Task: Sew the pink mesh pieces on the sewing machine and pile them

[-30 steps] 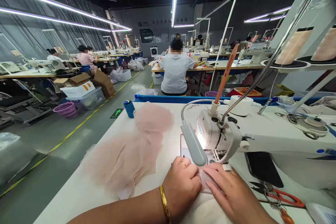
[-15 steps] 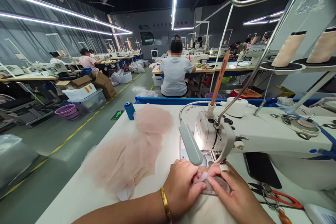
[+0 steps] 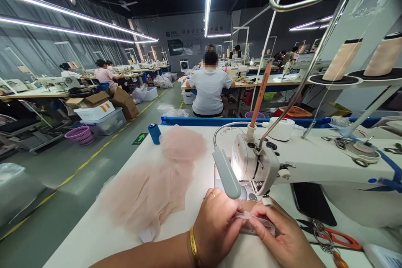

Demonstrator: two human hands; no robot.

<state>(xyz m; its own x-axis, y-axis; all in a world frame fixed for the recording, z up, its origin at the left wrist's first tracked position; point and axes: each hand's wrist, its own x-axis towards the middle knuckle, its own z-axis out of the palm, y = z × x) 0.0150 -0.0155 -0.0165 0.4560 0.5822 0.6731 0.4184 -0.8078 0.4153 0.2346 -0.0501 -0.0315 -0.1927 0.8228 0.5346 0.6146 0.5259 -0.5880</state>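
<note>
A sheer pale fabric lies in front of the sewing machine, its edge folded between my fingers. My left hand pinches that edge between thumb and forefinger. Close by on the right, my right hand grips the same fold, thumb against fingers. Both hands are just this side of the needle area, which the grey lamp partly hides. Sheer blush-pink fabric pieces are spread on the white table to the left.
A blue thread spool stands at the table's far left corner. Right of my hands lie a black phone and orange-handled snips. Thread cones rise at the right. A person in a white shirt sits ahead.
My fingers have drawn the fabric's raised edge down into a flatter, narrower fold. Both hands stay at nearly the same place before the machine.
</note>
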